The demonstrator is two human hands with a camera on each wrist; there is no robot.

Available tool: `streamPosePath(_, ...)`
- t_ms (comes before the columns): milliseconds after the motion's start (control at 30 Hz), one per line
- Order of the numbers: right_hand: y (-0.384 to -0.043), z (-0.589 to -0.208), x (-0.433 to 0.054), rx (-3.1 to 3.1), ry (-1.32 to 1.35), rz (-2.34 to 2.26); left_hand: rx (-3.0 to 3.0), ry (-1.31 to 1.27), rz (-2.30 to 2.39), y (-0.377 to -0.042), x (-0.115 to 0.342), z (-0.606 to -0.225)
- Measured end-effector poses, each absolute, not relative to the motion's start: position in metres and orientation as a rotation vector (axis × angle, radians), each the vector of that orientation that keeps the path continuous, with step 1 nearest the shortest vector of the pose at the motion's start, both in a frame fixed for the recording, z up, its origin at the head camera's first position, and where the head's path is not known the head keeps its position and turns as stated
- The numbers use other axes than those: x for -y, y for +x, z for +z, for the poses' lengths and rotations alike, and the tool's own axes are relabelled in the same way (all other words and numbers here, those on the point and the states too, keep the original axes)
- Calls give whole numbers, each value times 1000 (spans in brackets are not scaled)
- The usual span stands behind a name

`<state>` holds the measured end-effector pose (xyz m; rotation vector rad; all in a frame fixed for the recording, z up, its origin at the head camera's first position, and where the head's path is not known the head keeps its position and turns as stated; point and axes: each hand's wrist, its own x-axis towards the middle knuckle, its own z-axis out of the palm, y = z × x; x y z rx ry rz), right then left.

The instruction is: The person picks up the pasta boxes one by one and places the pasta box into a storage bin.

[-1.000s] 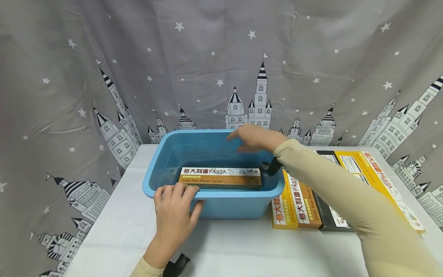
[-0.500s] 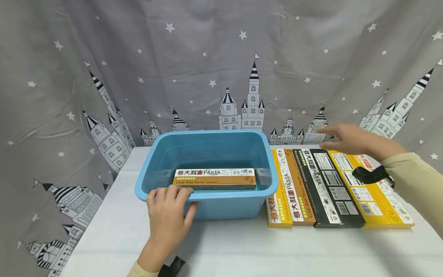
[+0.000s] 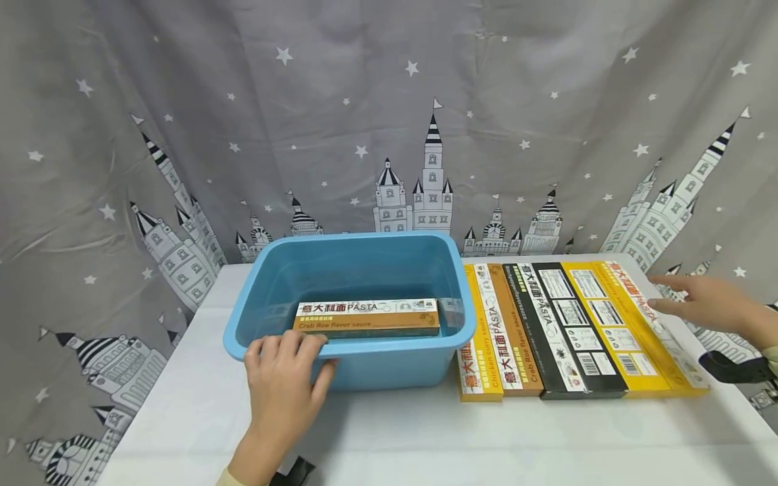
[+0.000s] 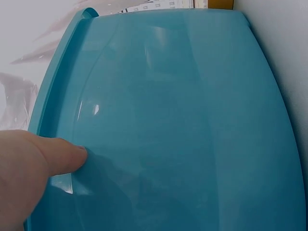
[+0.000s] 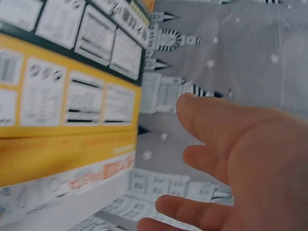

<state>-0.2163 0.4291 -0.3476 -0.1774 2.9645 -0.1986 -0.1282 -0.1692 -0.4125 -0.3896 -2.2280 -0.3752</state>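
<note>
Evidently | blue tub rim (image 3: 389, 347), centre-left, was gripped by left hand (image 3: 282, 378) | right hand (image 3: 708, 304), right edge, was spread beside rightmost yellow box (image 3: 649, 324) | step judged a reach; grip was needed

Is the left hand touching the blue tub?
Touching. The head view shows the left hand gripping the blue tub, its fingers over the front rim.
</note>
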Motion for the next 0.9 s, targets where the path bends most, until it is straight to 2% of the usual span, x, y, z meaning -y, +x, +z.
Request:
streamPosePath(400,-201,-391,-451,-2981,-134,-316,2217,-388,-376,-128,171,-413)
streamPosePath(900,-183,-458,-454,-2950,28,-447,2227,-390,-371,-128,170,-412)
